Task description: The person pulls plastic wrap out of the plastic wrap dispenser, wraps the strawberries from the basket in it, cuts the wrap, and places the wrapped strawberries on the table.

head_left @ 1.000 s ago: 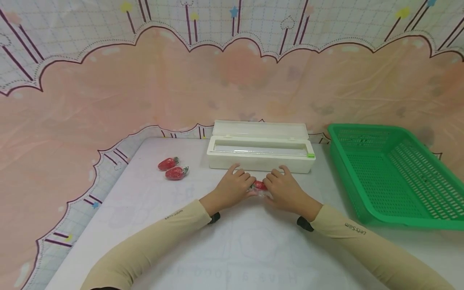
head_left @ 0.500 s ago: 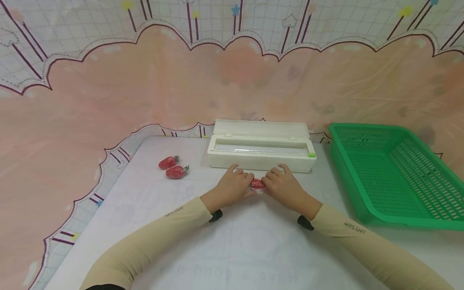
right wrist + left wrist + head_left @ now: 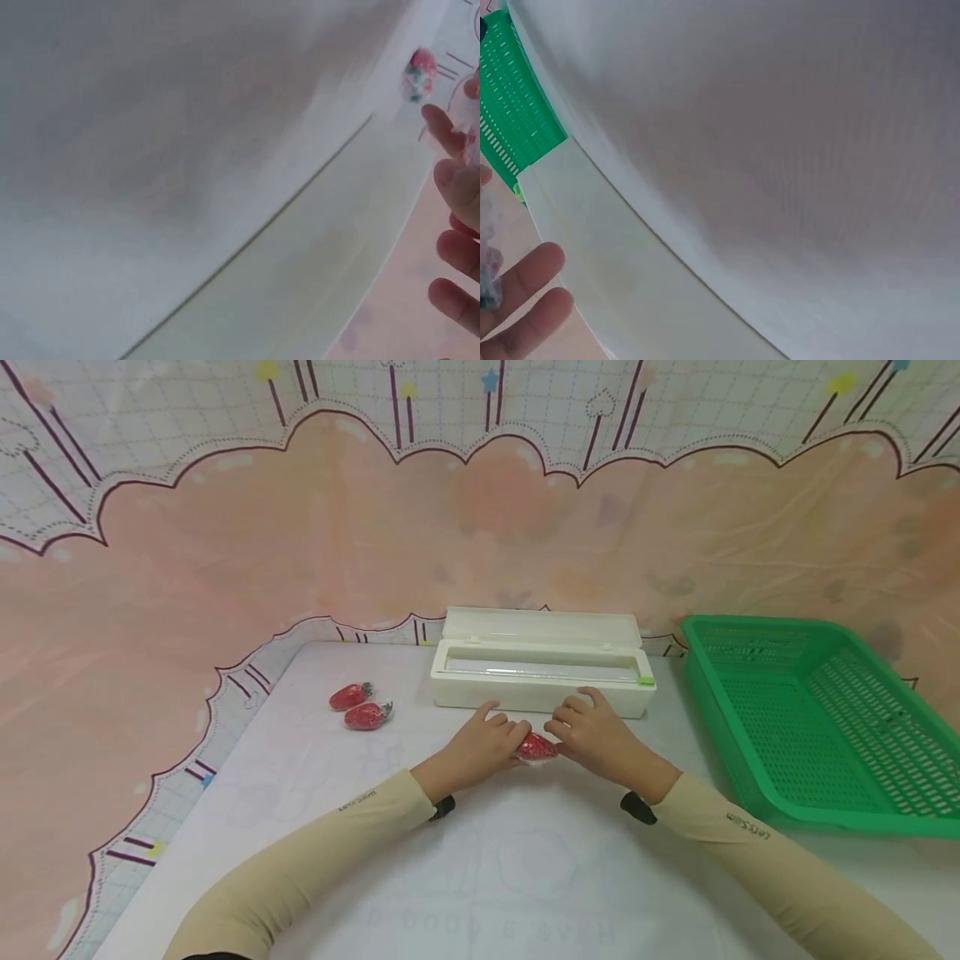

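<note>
A red strawberry (image 3: 536,747) wrapped in clear film is held above the white table, between my two hands. My left hand (image 3: 483,747) grips its left end and covers the leafy part. At the pointed right end, the curled fingers of my right hand (image 3: 596,737) pinch at the tip, index finger raised. Only some fingers (image 3: 532,277) and a bit of shiny film show in the left wrist view. Fingers (image 3: 459,187) beside the film reach in from the edge of the right wrist view. Two more film-wrapped strawberries, one behind (image 3: 350,696) the other (image 3: 368,716), lie at the left.
Behind my hands stands a white cling film box (image 3: 543,696), lid up, with a roll inside and a green slider at its right end. A green plastic basket (image 3: 780,814) stands to the right. A patterned cloth (image 3: 375,543) hangs behind the table.
My right hand has shifted slightly right and its fingers have lifted a little, so more of the strawberry shows. My left hand keeps its grip, nearly in place.
</note>
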The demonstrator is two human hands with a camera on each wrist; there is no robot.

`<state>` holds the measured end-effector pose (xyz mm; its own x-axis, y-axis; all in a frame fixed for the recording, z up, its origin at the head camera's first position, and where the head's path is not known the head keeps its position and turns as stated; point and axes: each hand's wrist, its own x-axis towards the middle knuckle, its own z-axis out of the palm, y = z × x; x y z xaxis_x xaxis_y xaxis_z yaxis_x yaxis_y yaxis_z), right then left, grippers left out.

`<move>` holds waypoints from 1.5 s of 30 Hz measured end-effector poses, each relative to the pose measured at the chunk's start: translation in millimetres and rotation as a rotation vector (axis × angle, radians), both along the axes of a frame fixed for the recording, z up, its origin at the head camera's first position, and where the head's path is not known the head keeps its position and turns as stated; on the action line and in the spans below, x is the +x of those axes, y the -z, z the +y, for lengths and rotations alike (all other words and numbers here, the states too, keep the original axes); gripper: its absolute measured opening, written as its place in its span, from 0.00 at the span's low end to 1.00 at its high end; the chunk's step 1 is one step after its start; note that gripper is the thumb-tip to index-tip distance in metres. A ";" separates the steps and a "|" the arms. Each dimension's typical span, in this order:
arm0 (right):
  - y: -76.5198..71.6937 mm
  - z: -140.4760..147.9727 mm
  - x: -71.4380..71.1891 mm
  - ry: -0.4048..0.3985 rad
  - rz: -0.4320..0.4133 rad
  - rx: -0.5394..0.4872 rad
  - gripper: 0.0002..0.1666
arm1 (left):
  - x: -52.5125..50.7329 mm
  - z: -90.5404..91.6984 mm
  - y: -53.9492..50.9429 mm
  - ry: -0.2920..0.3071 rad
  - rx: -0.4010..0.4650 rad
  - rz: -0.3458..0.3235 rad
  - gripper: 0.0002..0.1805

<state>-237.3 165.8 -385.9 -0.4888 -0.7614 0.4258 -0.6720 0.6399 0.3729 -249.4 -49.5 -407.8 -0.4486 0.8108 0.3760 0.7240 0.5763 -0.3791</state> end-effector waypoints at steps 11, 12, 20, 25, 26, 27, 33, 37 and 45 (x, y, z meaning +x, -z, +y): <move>0.1 -8.6 8.5 0.018 -0.172 -0.011 0.21 | 0.1 4.7 2.3 -0.073 0.025 0.044 0.26; 0.0 -10.0 8.7 0.024 -0.167 -0.007 0.21 | 0.2 5.9 2.3 -0.074 0.033 0.042 0.24; 0.3 -14.8 11.2 0.075 -0.144 -0.043 0.21 | 5.0 11.0 -4.6 -0.136 0.085 -0.217 0.19; 2.4 -16.5 10.8 0.093 -0.142 -0.049 0.24 | 5.7 11.5 -7.7 -0.164 0.066 -0.316 0.16; 3.1 -17.1 10.7 0.092 -0.144 -0.047 0.25 | 5.6 11.5 -7.8 -0.167 0.054 -0.319 0.16; 3.7 -17.8 10.7 0.091 -0.146 -0.044 0.27 | 5.5 11.3 -7.7 -0.170 0.039 -0.319 0.16; 7.6 -23.1 10.9 0.107 -0.178 -0.020 0.27 | 3.8 8.5 -5.7 -0.169 -0.022 -0.200 0.16; 7.0 -28.7 9.9 0.157 -0.230 0.004 0.24 | 0.8 4.5 -3.5 -0.188 -0.016 -0.097 0.14; 5.2 -34.8 4.2 0.180 -0.177 0.021 0.21 | -1.3 -9.9 -7.0 -0.228 0.033 -0.217 0.22</move>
